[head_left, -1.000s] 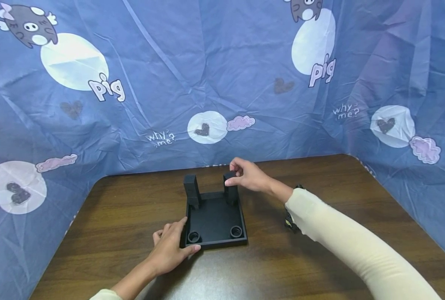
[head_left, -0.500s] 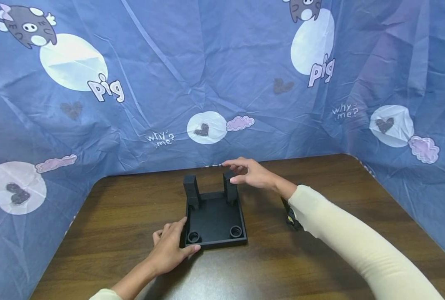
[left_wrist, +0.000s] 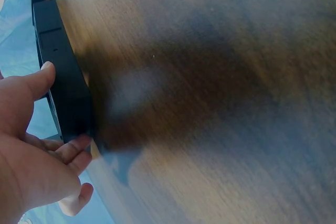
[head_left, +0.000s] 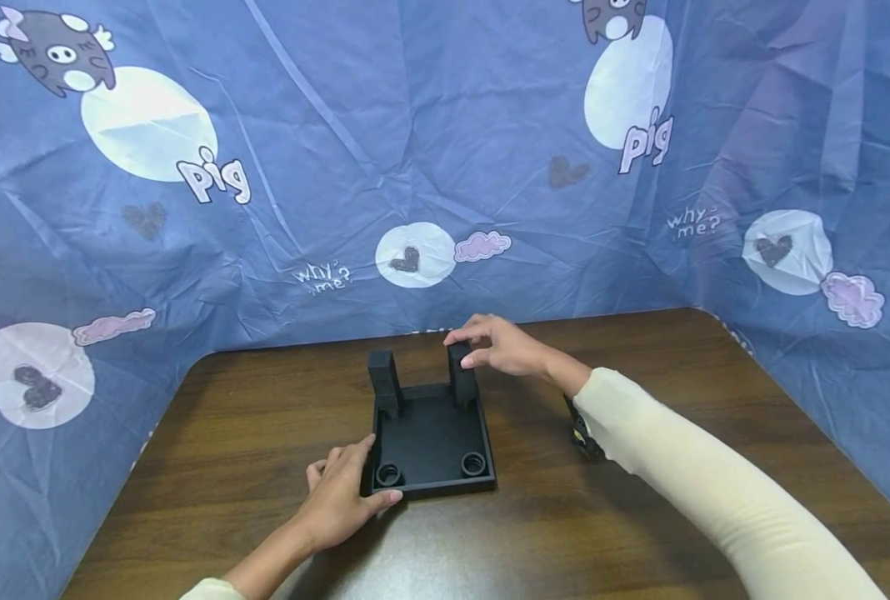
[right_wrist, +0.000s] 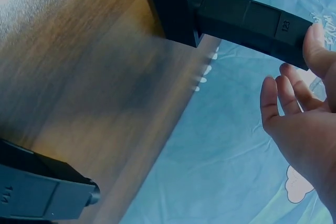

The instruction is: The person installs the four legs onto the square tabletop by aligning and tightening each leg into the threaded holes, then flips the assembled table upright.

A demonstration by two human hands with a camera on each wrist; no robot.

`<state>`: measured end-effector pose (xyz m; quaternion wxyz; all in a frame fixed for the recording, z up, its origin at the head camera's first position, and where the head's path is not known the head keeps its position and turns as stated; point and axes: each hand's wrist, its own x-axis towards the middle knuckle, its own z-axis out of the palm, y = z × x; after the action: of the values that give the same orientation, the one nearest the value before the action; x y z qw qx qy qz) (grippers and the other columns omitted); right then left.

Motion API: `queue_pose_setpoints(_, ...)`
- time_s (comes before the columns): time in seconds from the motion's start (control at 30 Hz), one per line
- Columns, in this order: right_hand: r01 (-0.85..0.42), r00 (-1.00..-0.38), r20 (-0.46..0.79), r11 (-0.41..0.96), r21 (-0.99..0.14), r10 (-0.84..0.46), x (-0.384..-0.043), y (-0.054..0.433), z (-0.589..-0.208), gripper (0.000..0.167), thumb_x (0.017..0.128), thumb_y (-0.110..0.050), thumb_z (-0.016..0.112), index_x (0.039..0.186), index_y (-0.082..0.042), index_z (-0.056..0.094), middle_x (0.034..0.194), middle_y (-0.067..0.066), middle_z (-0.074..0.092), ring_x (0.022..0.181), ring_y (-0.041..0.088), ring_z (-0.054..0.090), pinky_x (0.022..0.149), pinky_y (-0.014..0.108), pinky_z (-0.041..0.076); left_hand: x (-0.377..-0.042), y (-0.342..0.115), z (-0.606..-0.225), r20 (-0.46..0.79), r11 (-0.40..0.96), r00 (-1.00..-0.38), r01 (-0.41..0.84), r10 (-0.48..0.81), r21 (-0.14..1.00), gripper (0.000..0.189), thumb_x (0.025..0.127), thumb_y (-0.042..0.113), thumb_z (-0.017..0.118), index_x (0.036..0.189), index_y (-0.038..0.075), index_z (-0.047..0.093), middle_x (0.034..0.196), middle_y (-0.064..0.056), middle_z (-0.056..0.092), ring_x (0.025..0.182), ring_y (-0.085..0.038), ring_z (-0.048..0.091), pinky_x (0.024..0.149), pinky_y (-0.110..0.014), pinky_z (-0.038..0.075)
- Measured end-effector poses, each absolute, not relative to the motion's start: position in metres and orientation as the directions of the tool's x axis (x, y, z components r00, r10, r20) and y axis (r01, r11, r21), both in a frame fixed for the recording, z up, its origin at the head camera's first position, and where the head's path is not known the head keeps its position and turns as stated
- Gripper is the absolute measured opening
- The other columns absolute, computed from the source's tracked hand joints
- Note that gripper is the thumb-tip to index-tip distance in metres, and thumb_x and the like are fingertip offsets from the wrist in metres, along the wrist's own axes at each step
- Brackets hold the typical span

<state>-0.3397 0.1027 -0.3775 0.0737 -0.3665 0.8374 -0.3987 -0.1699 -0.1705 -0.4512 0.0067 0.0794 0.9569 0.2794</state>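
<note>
A black square tabletop (head_left: 430,437) lies upside down, its raised rim facing up. Two black table legs stand at its far corners, and a round socket (head_left: 473,464) shows at each near corner. My left hand (head_left: 340,500) grips the near left corner, thumb on the front wall (left_wrist: 65,87) and fingers along the left side. At the far right, my right hand (head_left: 508,346) holds the top of the right leg (right_wrist: 257,24) between thumb and index finger; its other fingers stand loosely bent away from the leg. The left leg (head_left: 385,383) stands untouched.
Right of the tabletop, dark parts (head_left: 583,433) lie partly hidden by the right sleeve. The right wrist view shows a loose black leg (right_wrist: 42,187) with a round end. A blue printed cloth (head_left: 415,167) hangs behind the wooden table (head_left: 250,433).
My right thumb and fingers parted at the right leg's top half a second ago, and now close on it again. The left hand and the tabletop stay put.
</note>
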Motion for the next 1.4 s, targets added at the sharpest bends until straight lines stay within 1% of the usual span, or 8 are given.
queue_pose_setpoints(0.13, -0.558, -0.749, 0.162, 0.48, -0.677, -0.643, -0.339, 0.103, -0.375, 0.041, 0.082, -0.01, 0.078, 0.122, -0.012, 0.069, 0.113, 0.005, 0.062, 0.104, 0.026, 0.052, 0.091, 0.047, 0.041, -0.169, -0.171, -0.451, 0.043, 0.829, -0.986, 0.158, 0.16, 0.536, 0.087, 0.078, 0.039, 0.082, 0.144, -0.002, 0.042, 0.132, -0.018, 0.055, 0.119, -0.03, 0.045, 0.094, -0.052, 0.02)
queue_pose_setpoints(0.27, -0.566, -0.754, 0.176, 0.488, -0.664, -0.633, -0.338, 0.103, -0.376, 0.042, 0.081, -0.012, 0.079, 0.122, -0.012, 0.069, 0.111, 0.005, 0.061, 0.102, 0.025, 0.053, 0.087, 0.042, 0.043, -0.169, -0.171, -0.451, 0.047, 0.831, -0.986, 0.159, 0.158, 0.533, 0.087, 0.078, 0.038, 0.082, 0.144, -0.002, 0.042, 0.133, -0.018, 0.055, 0.119, -0.031, 0.045, 0.094, -0.053, 0.02)
queue_pose_setpoints(0.5, -0.58, -0.748, 0.21, 0.467, -0.667, -0.63, -0.335, 0.101, -0.379, 0.042, 0.082, -0.011, 0.078, 0.123, -0.01, 0.068, 0.112, 0.008, 0.062, 0.101, 0.025, 0.056, 0.087, 0.044, 0.046, -0.169, -0.171, -0.451, 0.027, 0.83, -0.988, 0.145, 0.155, 0.539, 0.088, 0.078, 0.04, 0.081, 0.144, -0.002, 0.041, 0.134, -0.018, 0.054, 0.122, -0.031, 0.044, 0.095, -0.053, 0.018)
queue_pose_setpoints(0.77, -0.596, -0.747, 0.241, 0.463, -0.656, -0.62, -0.333, 0.101, -0.38, 0.041, 0.082, -0.011, 0.079, 0.122, -0.01, 0.069, 0.107, 0.007, 0.061, 0.097, 0.023, 0.057, 0.085, 0.046, 0.046, -0.169, -0.172, -0.451, 0.042, 0.833, -0.986, 0.157, 0.159, 0.531, 0.088, 0.078, 0.04, 0.081, 0.144, -0.001, 0.041, 0.134, -0.018, 0.054, 0.122, -0.032, 0.044, 0.095, -0.053, 0.019)
queue_pose_setpoints(0.9, -0.584, -0.754, 0.224, 0.473, -0.66, -0.618, -0.331, 0.101, -0.378, 0.042, 0.083, -0.012, 0.078, 0.124, -0.011, 0.068, 0.108, 0.007, 0.06, 0.1, 0.028, 0.055, 0.087, 0.047, 0.045, -0.169, -0.172, -0.45, 0.042, 0.831, -0.986, 0.159, 0.162, 0.534, 0.087, 0.078, 0.04, 0.081, 0.144, -0.002, 0.042, 0.135, -0.018, 0.053, 0.122, -0.032, 0.044, 0.094, -0.053, 0.019)
queue_pose_setpoints(1.03, -0.562, -0.767, 0.191, 0.499, -0.66, -0.612, -0.33, 0.102, -0.376, 0.047, 0.083, -0.015, 0.078, 0.129, -0.014, 0.065, 0.115, 0.007, 0.058, 0.109, 0.031, 0.051, 0.092, 0.049, 0.042, -0.169, -0.171, -0.449, 0.03, 0.832, -0.986, 0.154, 0.163, 0.534, 0.088, 0.078, 0.041, 0.081, 0.144, -0.002, 0.042, 0.135, -0.018, 0.053, 0.123, -0.032, 0.044, 0.095, -0.054, 0.019)
queue_pose_setpoints(1.17, -0.544, -0.781, 0.182, 0.507, -0.669, -0.598, -0.328, 0.106, -0.375, 0.056, 0.083, -0.016, 0.079, 0.136, -0.017, 0.059, 0.121, 0.007, 0.056, 0.114, 0.027, 0.048, 0.095, 0.049, 0.04, -0.169, -0.171, -0.45, 0.029, 0.835, -0.987, 0.148, 0.157, 0.53, 0.087, 0.078, 0.041, 0.081, 0.144, -0.001, 0.042, 0.134, -0.018, 0.053, 0.122, -0.031, 0.044, 0.095, -0.054, 0.019)
queue_pose_setpoints(1.4, -0.585, -0.768, 0.246, 0.491, -0.646, -0.591, -0.321, 0.123, -0.375, 0.062, 0.081, -0.012, 0.08, 0.138, -0.011, 0.056, 0.113, 0.008, 0.055, 0.108, 0.025, 0.049, 0.088, 0.044, 0.042, -0.167, -0.169, -0.45, 0.047, 0.824, -0.985, 0.164, 0.165, 0.543, 0.087, 0.078, 0.041, 0.081, 0.143, -0.001, 0.043, 0.13, -0.017, 0.055, 0.117, -0.031, 0.045, 0.094, -0.053, 0.019)
